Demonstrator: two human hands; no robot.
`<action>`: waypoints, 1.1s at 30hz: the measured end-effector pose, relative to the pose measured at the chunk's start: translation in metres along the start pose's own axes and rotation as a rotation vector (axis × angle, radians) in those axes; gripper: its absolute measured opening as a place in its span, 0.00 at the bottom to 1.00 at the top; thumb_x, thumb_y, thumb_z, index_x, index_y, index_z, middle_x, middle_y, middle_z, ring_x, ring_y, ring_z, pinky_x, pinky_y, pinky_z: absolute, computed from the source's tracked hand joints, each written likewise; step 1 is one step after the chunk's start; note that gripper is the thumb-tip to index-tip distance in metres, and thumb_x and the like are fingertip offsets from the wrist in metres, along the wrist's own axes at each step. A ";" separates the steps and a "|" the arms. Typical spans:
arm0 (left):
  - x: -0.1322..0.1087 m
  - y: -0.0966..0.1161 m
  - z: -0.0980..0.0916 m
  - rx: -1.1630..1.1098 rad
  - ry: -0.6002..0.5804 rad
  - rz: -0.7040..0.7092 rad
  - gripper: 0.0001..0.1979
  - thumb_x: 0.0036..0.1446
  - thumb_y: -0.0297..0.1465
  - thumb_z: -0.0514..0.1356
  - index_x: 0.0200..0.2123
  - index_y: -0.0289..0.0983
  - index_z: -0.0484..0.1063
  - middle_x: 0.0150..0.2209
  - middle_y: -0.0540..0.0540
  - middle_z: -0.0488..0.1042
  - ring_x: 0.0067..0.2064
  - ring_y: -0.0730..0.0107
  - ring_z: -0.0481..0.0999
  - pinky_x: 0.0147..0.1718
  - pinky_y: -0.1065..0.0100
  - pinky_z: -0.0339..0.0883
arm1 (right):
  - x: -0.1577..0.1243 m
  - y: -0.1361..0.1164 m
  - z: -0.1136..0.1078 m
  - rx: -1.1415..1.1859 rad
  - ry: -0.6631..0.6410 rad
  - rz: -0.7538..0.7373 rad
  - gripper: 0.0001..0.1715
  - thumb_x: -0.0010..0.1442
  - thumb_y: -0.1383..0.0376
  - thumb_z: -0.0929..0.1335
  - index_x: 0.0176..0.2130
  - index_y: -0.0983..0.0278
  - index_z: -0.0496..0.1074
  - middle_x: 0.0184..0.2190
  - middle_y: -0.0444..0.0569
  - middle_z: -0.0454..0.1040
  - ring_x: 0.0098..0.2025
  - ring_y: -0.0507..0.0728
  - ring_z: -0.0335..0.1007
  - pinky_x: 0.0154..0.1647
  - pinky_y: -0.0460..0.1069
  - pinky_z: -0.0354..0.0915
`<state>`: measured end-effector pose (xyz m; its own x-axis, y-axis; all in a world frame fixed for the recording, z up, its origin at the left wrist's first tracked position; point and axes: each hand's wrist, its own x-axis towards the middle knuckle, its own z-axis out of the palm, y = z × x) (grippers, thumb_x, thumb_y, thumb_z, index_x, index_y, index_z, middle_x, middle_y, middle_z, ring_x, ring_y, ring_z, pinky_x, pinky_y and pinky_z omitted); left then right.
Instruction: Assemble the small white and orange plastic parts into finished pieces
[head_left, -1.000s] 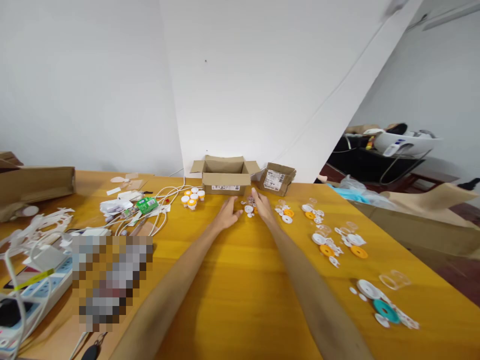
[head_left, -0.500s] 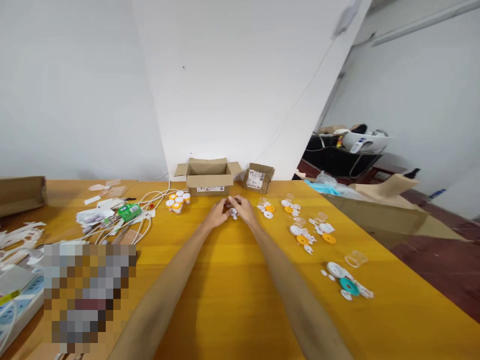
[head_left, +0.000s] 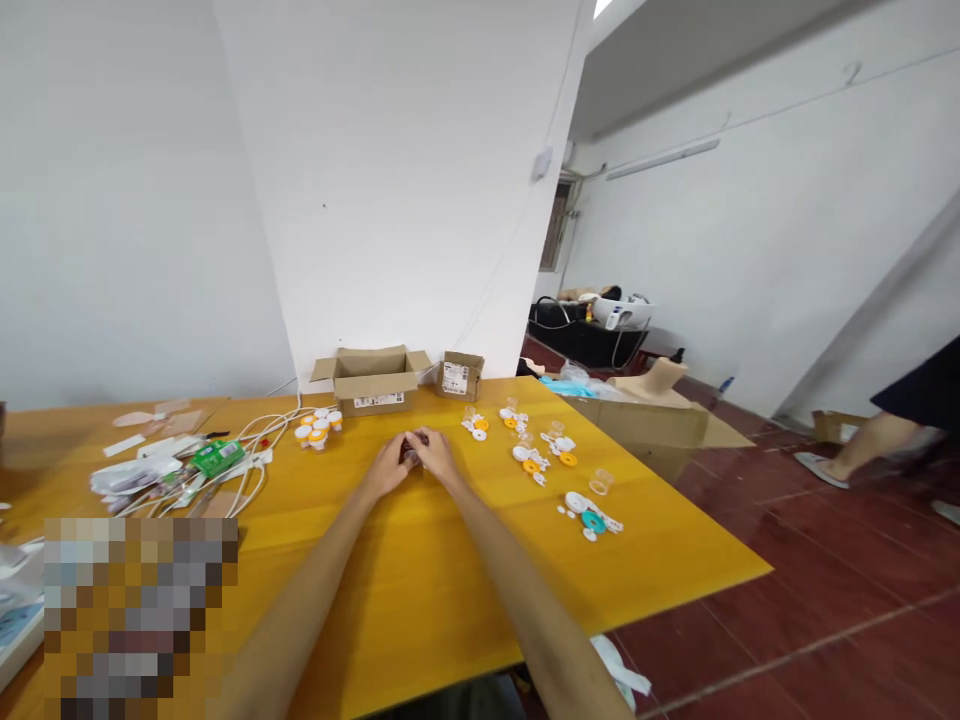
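Note:
My left hand (head_left: 388,468) and my right hand (head_left: 435,456) meet over the middle of the table, fingertips together. Both are closed around something small, mostly hidden by the fingers; a pale bit of it shows between them. Left of my hands stands a cluster of small white-and-orange capped pieces (head_left: 318,428). To the right lie several groups of loose parts: white discs (head_left: 521,454), orange rings (head_left: 568,460), a teal ring (head_left: 593,522) and clear plastic cylinders (head_left: 601,482).
Behind my hands stand an open cardboard box (head_left: 375,385) and a smaller box (head_left: 460,377) against the wall. Cables (head_left: 259,440) and a green packet (head_left: 217,458) clutter the left. A large carton (head_left: 637,425) adjoins the table's right edge. Another person's leg (head_left: 874,450) shows far right.
The view has swung right, bringing the table's right corner and another person's leg into sight. My hands stay together; the white bits below them show less now.

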<state>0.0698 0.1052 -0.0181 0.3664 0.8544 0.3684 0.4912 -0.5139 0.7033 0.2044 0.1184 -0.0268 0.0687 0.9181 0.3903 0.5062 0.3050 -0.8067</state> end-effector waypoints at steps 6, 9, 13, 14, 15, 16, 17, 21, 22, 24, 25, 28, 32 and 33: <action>-0.023 0.009 -0.005 -0.015 0.017 0.003 0.10 0.57 0.29 0.57 0.43 0.39 0.71 0.44 0.44 0.78 0.47 0.60 0.77 0.50 0.59 0.70 | -0.022 -0.011 -0.001 -0.088 -0.030 -0.012 0.11 0.60 0.59 0.68 0.30 0.59 0.76 0.32 0.47 0.80 0.37 0.57 0.75 0.39 0.49 0.66; -0.032 0.010 -0.007 -0.033 0.017 0.004 0.10 0.56 0.28 0.57 0.42 0.39 0.71 0.44 0.43 0.78 0.47 0.60 0.76 0.50 0.59 0.69 | -0.031 -0.014 0.000 -0.095 -0.049 -0.020 0.11 0.60 0.58 0.67 0.31 0.59 0.76 0.32 0.46 0.80 0.36 0.57 0.75 0.39 0.48 0.66; -0.041 0.008 -0.008 -0.030 0.002 0.009 0.12 0.57 0.29 0.57 0.44 0.39 0.71 0.45 0.44 0.77 0.48 0.61 0.75 0.52 0.59 0.68 | -0.040 -0.018 0.002 -0.086 -0.053 -0.024 0.13 0.61 0.57 0.66 0.31 0.59 0.76 0.32 0.47 0.80 0.37 0.56 0.75 0.38 0.47 0.66; -0.042 0.007 -0.007 -0.028 0.001 0.009 0.12 0.57 0.29 0.56 0.45 0.39 0.71 0.45 0.43 0.77 0.48 0.60 0.75 0.52 0.58 0.68 | -0.042 -0.018 0.002 -0.083 -0.053 -0.024 0.13 0.61 0.57 0.66 0.31 0.59 0.76 0.32 0.47 0.80 0.37 0.56 0.75 0.39 0.47 0.66; -0.044 0.006 -0.007 -0.025 0.004 0.009 0.12 0.57 0.29 0.56 0.45 0.39 0.71 0.46 0.43 0.77 0.48 0.60 0.75 0.52 0.58 0.67 | -0.044 -0.019 0.002 -0.083 -0.054 -0.025 0.13 0.61 0.57 0.66 0.31 0.59 0.76 0.33 0.47 0.80 0.37 0.57 0.75 0.39 0.48 0.66; -0.045 0.004 -0.006 -0.025 0.001 0.012 0.12 0.57 0.29 0.56 0.45 0.39 0.71 0.46 0.43 0.76 0.48 0.60 0.74 0.52 0.58 0.67 | -0.046 -0.019 0.003 -0.083 -0.053 -0.025 0.13 0.61 0.57 0.66 0.31 0.60 0.76 0.33 0.48 0.80 0.38 0.57 0.75 0.40 0.48 0.66; -0.047 0.003 -0.006 -0.033 -0.002 0.022 0.12 0.57 0.28 0.56 0.45 0.39 0.71 0.46 0.43 0.76 0.48 0.60 0.74 0.52 0.58 0.67 | -0.047 -0.019 0.003 -0.083 -0.053 -0.025 0.13 0.61 0.57 0.66 0.32 0.60 0.76 0.34 0.48 0.80 0.38 0.57 0.75 0.40 0.48 0.66; -0.052 -0.002 -0.004 -0.080 0.002 0.054 0.16 0.58 0.30 0.56 0.50 0.40 0.71 0.49 0.43 0.76 0.49 0.62 0.74 0.53 0.59 0.67 | -0.053 -0.016 0.003 -0.057 -0.074 -0.045 0.12 0.60 0.57 0.66 0.35 0.60 0.76 0.35 0.48 0.80 0.39 0.57 0.75 0.42 0.49 0.66; -0.054 -0.002 -0.004 -0.091 0.005 0.058 0.17 0.58 0.30 0.56 0.51 0.40 0.71 0.50 0.43 0.76 0.50 0.62 0.74 0.54 0.59 0.66 | -0.054 -0.014 0.003 -0.049 -0.081 -0.052 0.11 0.59 0.58 0.66 0.35 0.60 0.76 0.35 0.48 0.80 0.39 0.57 0.75 0.42 0.49 0.66; -0.056 -0.002 -0.004 -0.101 0.005 0.059 0.18 0.59 0.31 0.56 0.53 0.41 0.70 0.51 0.42 0.76 0.50 0.62 0.74 0.54 0.58 0.66 | -0.056 -0.012 0.004 -0.024 -0.084 -0.069 0.10 0.58 0.58 0.67 0.34 0.59 0.76 0.34 0.47 0.80 0.39 0.57 0.74 0.42 0.49 0.66; -0.058 -0.001 -0.004 -0.101 0.003 0.058 0.19 0.59 0.31 0.56 0.54 0.41 0.69 0.52 0.42 0.75 0.50 0.62 0.74 0.54 0.58 0.66 | -0.056 -0.010 0.004 -0.005 -0.080 -0.076 0.10 0.58 0.58 0.67 0.34 0.59 0.75 0.34 0.47 0.80 0.38 0.57 0.74 0.42 0.49 0.66; -0.061 0.003 -0.006 -0.088 -0.010 0.052 0.19 0.60 0.32 0.56 0.54 0.40 0.69 0.52 0.42 0.75 0.51 0.61 0.74 0.54 0.57 0.66 | -0.059 -0.008 0.004 0.055 -0.063 -0.084 0.10 0.56 0.57 0.68 0.34 0.60 0.75 0.33 0.47 0.79 0.37 0.58 0.74 0.40 0.50 0.67; -0.063 0.006 -0.007 -0.076 -0.006 0.038 0.17 0.59 0.33 0.58 0.52 0.40 0.70 0.51 0.42 0.76 0.52 0.61 0.74 0.54 0.58 0.66 | -0.062 -0.009 0.003 0.091 -0.064 -0.086 0.10 0.55 0.56 0.68 0.33 0.59 0.74 0.30 0.46 0.78 0.35 0.58 0.74 0.39 0.51 0.67; -0.064 0.006 -0.007 -0.076 0.000 0.039 0.17 0.59 0.33 0.58 0.52 0.40 0.70 0.51 0.42 0.76 0.52 0.61 0.74 0.54 0.58 0.66 | -0.062 -0.009 0.002 0.098 -0.064 -0.089 0.10 0.55 0.56 0.68 0.33 0.59 0.75 0.30 0.46 0.78 0.35 0.58 0.74 0.39 0.51 0.67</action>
<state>0.0436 0.0478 -0.0329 0.3844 0.8340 0.3960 0.4151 -0.5392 0.7328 0.1936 0.0589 -0.0449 -0.0288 0.8997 0.4355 0.4216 0.4060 -0.8108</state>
